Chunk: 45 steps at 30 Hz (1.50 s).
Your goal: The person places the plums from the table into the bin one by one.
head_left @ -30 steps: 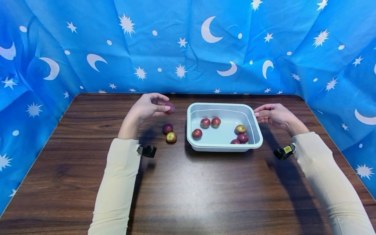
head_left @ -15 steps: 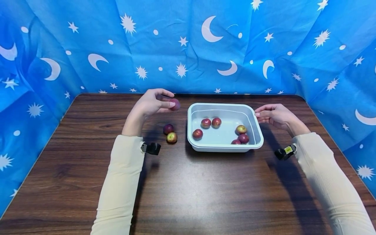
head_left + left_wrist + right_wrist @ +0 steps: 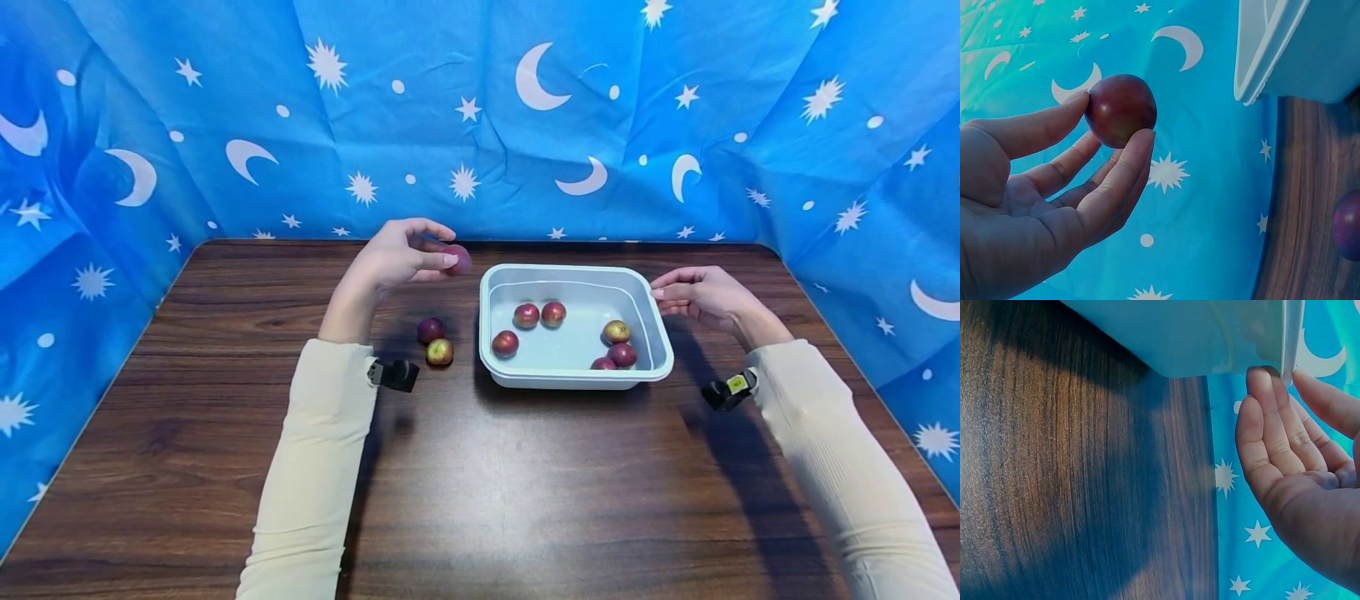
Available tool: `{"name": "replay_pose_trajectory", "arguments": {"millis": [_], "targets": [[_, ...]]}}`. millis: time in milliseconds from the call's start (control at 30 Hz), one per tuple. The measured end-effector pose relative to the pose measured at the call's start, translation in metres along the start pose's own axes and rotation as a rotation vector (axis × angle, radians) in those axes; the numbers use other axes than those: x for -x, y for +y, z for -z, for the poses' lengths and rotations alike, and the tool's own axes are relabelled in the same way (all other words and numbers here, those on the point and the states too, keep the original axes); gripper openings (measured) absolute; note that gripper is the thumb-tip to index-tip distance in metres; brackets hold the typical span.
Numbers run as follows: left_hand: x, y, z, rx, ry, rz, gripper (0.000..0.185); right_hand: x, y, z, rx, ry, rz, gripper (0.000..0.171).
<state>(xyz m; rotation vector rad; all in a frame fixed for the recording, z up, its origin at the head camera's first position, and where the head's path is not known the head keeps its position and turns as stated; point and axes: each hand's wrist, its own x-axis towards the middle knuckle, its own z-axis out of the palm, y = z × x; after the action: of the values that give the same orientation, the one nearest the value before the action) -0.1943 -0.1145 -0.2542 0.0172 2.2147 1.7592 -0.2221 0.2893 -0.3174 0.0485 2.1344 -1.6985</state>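
My left hand (image 3: 396, 258) pinches a dark red plum (image 3: 459, 260) between thumb and fingertips, raised above the table to the left of a white plastic tub (image 3: 570, 378). In the left wrist view the plum (image 3: 1121, 111) shows whole, with the tub's corner (image 3: 1285, 56) at upper right. On the tub's right rim, my right hand (image 3: 708, 298) has a grip; the right wrist view shows its thumb and fingers on either side of that rim (image 3: 1289, 344). Several plums lie inside the tub, some at its left and some, including a yellowish plum (image 3: 617, 332), at its right.
Left of the tub, a dark purple plum (image 3: 430, 330) and a yellow-red plum (image 3: 439, 352) touch each other on the brown wooden table (image 3: 510, 492). A blue cloth (image 3: 420, 108) with white moons and stars hangs behind the table and along its sides.
Holding the plum, my left hand has risen and shifted right, closer to the tub's back left corner. The right hand and the tub stay in place.
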Motion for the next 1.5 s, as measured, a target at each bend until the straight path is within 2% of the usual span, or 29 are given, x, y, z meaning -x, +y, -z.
{"name": "replay_pose_trajectory", "arguments": {"millis": [500, 900, 1333, 1500], "targets": [[-0.001, 0.006, -0.015, -0.064, 0.004, -0.037, 0.035, 0.003, 0.0, 0.001, -0.02, -0.021, 0.002, 0.008], [-0.006, 0.009, -0.026, -0.048, -0.027, -0.032, 0.034, 0.001, -0.001, 0.001, -0.012, -0.012, -0.003, 0.007], [-0.01, -0.001, -0.047, -0.053, -0.056, -0.027, 0.033, 0.001, 0.0, 0.0, -0.019, -0.014, -0.001, 0.007], [-0.011, -0.003, -0.053, -0.086, -0.06, -0.02, 0.031, 0.001, 0.0, 0.0, -0.014, -0.009, 0.0, 0.008]]}}
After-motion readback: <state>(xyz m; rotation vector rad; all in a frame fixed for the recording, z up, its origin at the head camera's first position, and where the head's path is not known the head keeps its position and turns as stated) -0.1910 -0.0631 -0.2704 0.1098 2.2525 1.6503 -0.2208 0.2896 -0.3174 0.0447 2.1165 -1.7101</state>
